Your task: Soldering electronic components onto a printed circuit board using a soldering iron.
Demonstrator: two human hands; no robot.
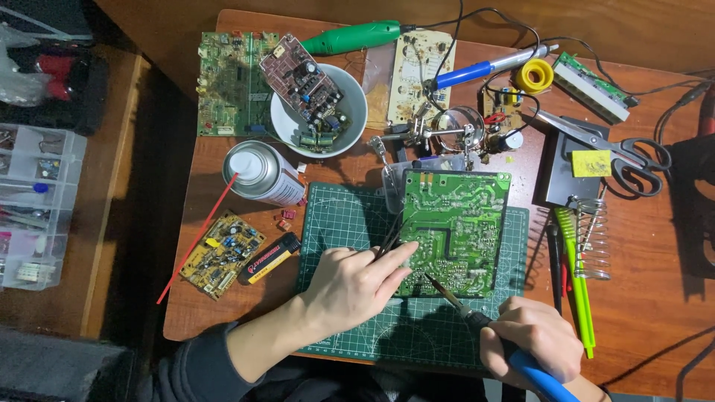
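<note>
Left hand (356,284) pins the green circuit board (456,231) flat on the cutting mat (335,216), fingers pinching tweezers (390,240); right hand (533,341) grips the soldering iron (477,316). Board looks stiff, light, fragile; best held by edges.

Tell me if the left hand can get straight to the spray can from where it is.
Probably yes. The left hand rests on the green circuit board, holding tweezers; the spray can stands up and to its left, with only bare cutting mat and small red parts between. It would have to drop the tweezers first.
</note>
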